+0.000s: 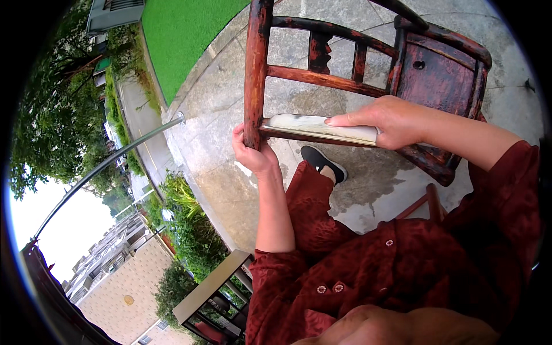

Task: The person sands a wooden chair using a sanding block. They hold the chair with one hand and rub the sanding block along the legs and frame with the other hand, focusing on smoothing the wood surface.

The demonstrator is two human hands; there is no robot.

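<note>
A wooden chair [325, 80] with worn red and black paint lies tilted before me. My left hand [256, 155] is closed round the lower end of its thick post [256, 75]. In my right hand [391, 122] is a long, flat, whitish strip [316, 127] with grey smudges, gripped at its right end with the thumb on top. The strip lies along a chair rail, its far end close to the post and my left hand. I cannot make out what kind of thing the strip is. The chair's dark panel [440, 77], with a small hole, is at the right.
Below the chair is stone paving [221, 103] with damp patches. My dark shoe [323, 163] stands under the rail. Green turf [178, 40] lies beyond at upper left. A metal pole [109, 158] runs across the left side. A railing [210, 287] is at lower left, near plants [192, 210].
</note>
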